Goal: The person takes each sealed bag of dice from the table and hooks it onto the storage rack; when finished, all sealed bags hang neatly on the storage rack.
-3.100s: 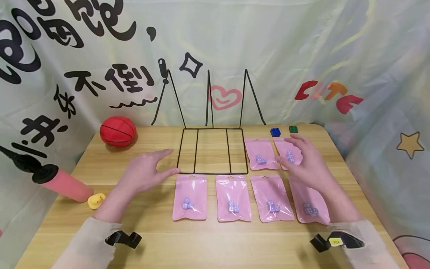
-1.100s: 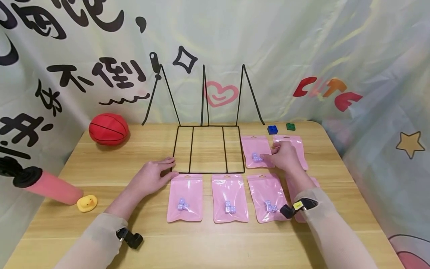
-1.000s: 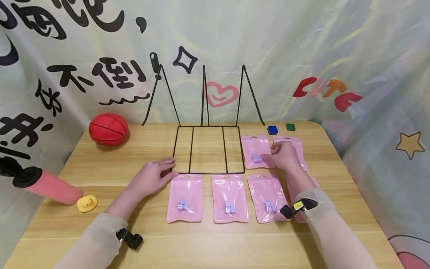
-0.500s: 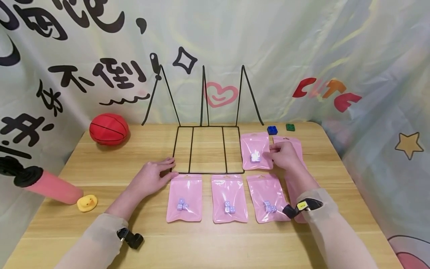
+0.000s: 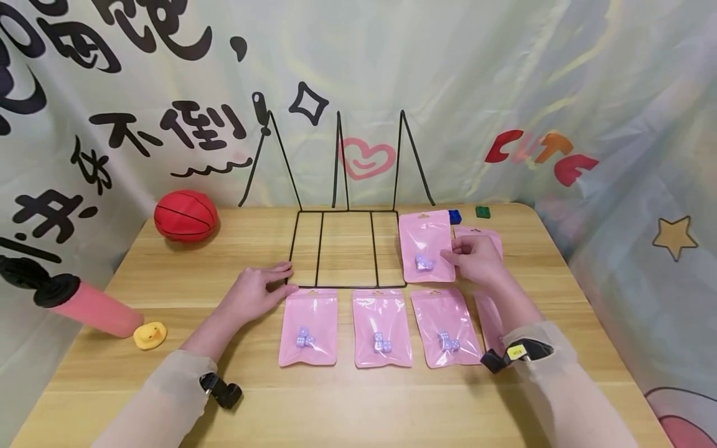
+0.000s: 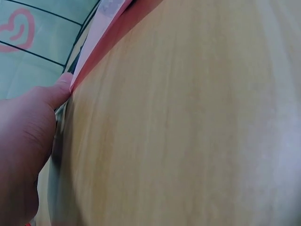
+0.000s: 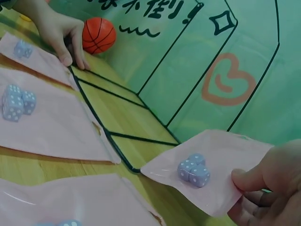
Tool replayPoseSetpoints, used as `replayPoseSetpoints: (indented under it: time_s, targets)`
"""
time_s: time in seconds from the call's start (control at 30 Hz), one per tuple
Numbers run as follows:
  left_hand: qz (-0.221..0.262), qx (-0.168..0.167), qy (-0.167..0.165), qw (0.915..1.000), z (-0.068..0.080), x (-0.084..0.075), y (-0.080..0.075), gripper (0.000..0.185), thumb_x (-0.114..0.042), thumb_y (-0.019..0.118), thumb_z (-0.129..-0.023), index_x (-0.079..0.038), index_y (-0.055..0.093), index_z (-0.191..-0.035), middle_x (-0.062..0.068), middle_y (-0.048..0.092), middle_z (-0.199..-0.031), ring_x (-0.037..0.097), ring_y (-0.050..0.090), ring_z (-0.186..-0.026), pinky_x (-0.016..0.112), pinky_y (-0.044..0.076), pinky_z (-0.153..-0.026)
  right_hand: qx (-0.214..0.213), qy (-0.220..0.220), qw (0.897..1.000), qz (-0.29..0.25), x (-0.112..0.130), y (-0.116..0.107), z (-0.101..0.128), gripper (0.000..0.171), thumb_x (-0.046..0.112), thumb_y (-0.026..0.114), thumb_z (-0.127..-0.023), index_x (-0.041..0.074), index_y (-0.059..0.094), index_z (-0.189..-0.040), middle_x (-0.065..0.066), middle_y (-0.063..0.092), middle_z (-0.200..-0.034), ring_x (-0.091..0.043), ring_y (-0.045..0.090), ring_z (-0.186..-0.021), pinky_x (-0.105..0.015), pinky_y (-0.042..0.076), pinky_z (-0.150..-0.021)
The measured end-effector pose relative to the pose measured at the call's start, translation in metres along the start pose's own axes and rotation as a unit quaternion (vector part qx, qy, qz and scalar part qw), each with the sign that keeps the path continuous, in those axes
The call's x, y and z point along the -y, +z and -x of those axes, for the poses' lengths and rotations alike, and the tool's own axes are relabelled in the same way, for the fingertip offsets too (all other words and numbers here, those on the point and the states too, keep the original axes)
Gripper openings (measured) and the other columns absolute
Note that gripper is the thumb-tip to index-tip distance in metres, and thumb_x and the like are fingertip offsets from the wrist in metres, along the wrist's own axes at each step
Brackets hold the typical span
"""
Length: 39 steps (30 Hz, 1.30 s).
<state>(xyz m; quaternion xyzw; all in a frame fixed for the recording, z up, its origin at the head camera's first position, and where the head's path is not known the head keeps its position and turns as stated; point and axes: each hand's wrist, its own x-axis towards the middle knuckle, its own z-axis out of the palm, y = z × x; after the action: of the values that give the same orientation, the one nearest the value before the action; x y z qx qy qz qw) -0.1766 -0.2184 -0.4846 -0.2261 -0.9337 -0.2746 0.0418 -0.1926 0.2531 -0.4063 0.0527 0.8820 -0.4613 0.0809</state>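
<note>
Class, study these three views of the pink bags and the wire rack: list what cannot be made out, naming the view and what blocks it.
1. Front-row pink bag farthest right: head view, mostly hidden under the right forearm.
2. Dice pips in the lifted pink bag: head view, too small to count.
3. Left hand: left wrist view, cut off by the edge; only a thumb shows.
4. Blue block: head view, partly covered by the lifted bag.

Red ball (image 5: 186, 215); pink pump (image 5: 84, 302); yellow duck (image 5: 149, 335); blue brick (image 5: 455, 216); green brick (image 5: 483, 211)
</note>
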Motion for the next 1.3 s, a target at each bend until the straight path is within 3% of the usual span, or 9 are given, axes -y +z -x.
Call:
replayPoseSetpoints:
  time_s: [0.1,0.3,0.5,0.7,1.03,1.3]
  targets:
    - [-0.002,0.005,-0.011,0.9999,-0.001,0.002,0.001,0.050,-0.044,0.078,-0.098,-0.008,0.074,-0.133,0.008,0.065,-0.142,0.032,0.060,-0.132,0.064,0.037,-0.116,-0.004,-0.016,1.000,-0.012,0.002,-0.003,0.004,0.020,0.011,0.069,-0.104,-0.006,0.067,-0.115,-0.017,0.064,-0.104,-0.025,0.056,-0.088,-0.023,0.051,-0.061]
    - [-0.006,0.012,-0.014,0.9998,-0.001,0.000,0.000,0.051,-0.044,0.077,-0.099,-0.008,0.073,-0.134,0.008,0.063,-0.144,0.031,0.058,-0.135,0.058,0.041,-0.115,-0.041,-0.065,0.997,-0.018,0.004,-0.007,0.015,0.013,0.007,0.070,-0.103,-0.004,0.069,-0.111,-0.017,0.067,-0.103,-0.027,0.056,-0.088,-0.022,0.051,-0.064]
    - [-0.001,0.009,-0.013,0.9999,0.001,-0.001,-0.001,0.049,-0.040,0.078,-0.098,-0.006,0.073,-0.133,0.009,0.063,-0.143,0.029,0.058,-0.135,0.060,0.037,-0.117,-0.070,-0.134,0.988,-0.034,0.008,-0.009,0.029,0.007,0.005,0.073,-0.101,-0.001,0.071,-0.101,-0.016,0.069,-0.092,-0.024,0.058,-0.077,-0.022,0.050,-0.062]
    - [0.001,0.006,-0.019,0.9998,0.001,-0.002,0.002,0.049,-0.039,0.078,-0.099,-0.006,0.072,-0.135,0.009,0.062,-0.144,0.029,0.057,-0.136,0.060,0.036,-0.118,-0.066,-0.186,0.978,-0.069,0.017,-0.011,0.048,0.000,0.002,0.074,-0.099,0.002,0.074,-0.099,-0.016,0.071,-0.090,-0.026,0.059,-0.072,-0.022,0.051,-0.058]
    - [0.000,0.007,-0.024,0.9997,0.001,-0.004,0.003,0.048,-0.037,0.078,-0.099,-0.004,0.071,-0.134,0.010,0.061,-0.144,0.029,0.058,-0.135,0.058,0.036,-0.118,-0.069,-0.258,0.958,-0.102,0.031,-0.006,0.066,0.009,-0.012,0.075,-0.092,-0.007,0.075,-0.099,-0.008,0.068,-0.088,-0.019,0.062,-0.066,-0.020,0.053,-0.055]
    - [-0.007,0.006,-0.025,0.9996,0.001,-0.004,0.004,0.048,-0.037,0.077,-0.100,-0.005,0.071,-0.134,0.009,0.062,-0.144,0.029,0.057,-0.135,0.061,0.036,-0.118,-0.070,-0.281,0.947,-0.137,0.045,-0.004,0.076,0.014,-0.018,0.073,-0.090,-0.010,0.075,-0.101,-0.007,0.072,-0.087,-0.016,0.061,-0.064,-0.022,0.054,-0.055]
